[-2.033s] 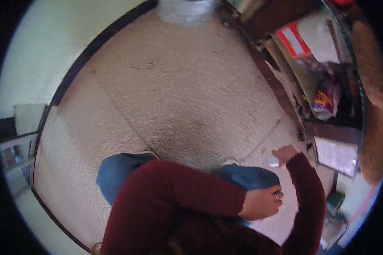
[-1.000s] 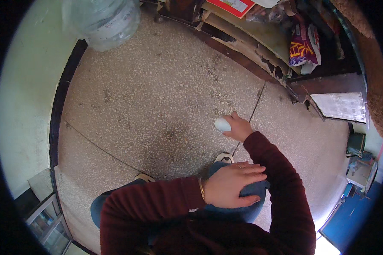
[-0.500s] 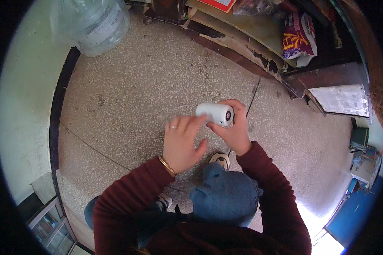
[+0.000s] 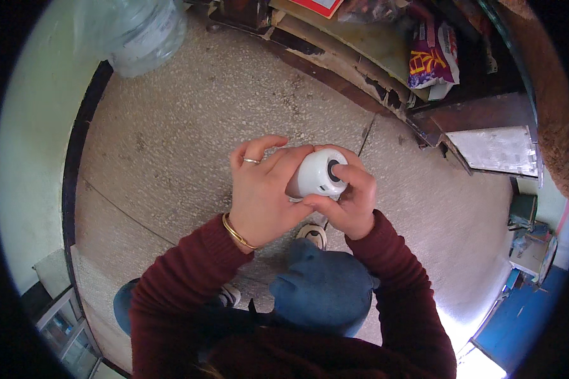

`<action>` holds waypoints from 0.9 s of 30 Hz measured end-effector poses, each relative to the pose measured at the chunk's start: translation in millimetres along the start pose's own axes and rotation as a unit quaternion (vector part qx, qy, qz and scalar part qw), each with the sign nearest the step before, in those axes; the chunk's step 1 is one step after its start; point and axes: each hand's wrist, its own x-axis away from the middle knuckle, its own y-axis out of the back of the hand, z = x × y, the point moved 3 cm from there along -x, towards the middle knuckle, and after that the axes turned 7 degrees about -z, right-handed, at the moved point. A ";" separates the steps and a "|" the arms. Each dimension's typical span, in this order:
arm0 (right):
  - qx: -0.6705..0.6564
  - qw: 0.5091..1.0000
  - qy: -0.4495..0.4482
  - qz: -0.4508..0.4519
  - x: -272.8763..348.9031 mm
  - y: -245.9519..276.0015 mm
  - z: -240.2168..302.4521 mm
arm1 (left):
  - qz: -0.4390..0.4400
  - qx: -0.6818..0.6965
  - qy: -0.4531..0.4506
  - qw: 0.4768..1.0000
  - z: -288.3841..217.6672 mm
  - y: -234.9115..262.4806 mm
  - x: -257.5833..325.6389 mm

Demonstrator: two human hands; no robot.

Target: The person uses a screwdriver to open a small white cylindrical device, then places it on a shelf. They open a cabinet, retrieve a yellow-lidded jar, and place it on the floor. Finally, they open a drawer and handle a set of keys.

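Note:
A small white round device (image 4: 319, 174) with a dark circular opening on its end is held in front of me with both hands. My left hand (image 4: 262, 192), with a ring and a gold bangle, wraps around its left side and back. My right hand (image 4: 348, 199) grips it from the right, with the thumb resting on the dark opening. Both arms are in dark red sleeves. My knees in blue jeans (image 4: 322, 294) are below the hands.
A speckled stone floor (image 4: 189, 126) spreads around. A large clear water bottle (image 4: 139, 31) stands at the upper left. Worn wooden shelves (image 4: 360, 63) with a colourful snack bag (image 4: 433, 60) run along the top right. A metal plate (image 4: 496, 148) lies at right, a blue object (image 4: 525, 328) at lower right.
My right hand brought the white device up from the floor. My left hand left my knee and joined it. Now both hands hold it closer to me.

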 end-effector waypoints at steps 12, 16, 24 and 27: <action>-0.057 0.990 -0.111 -0.070 -5.0 1.2 7.2 | -0.011 0.034 -0.019 0.999 -7.8 14.1 -12.7; -0.160 0.941 -0.217 -0.204 -19.1 21.4 10.3 | -0.001 0.290 0.102 0.952 5.6 23.6 -24.4; -0.235 0.908 -0.248 -0.242 -58.3 57.1 30.6 | -0.034 0.427 0.214 0.878 13.3 18.2 -28.5; -0.327 0.878 -0.286 -0.203 -67.1 58.1 38.0 | -0.049 0.431 0.165 0.886 5.4 18.6 -32.9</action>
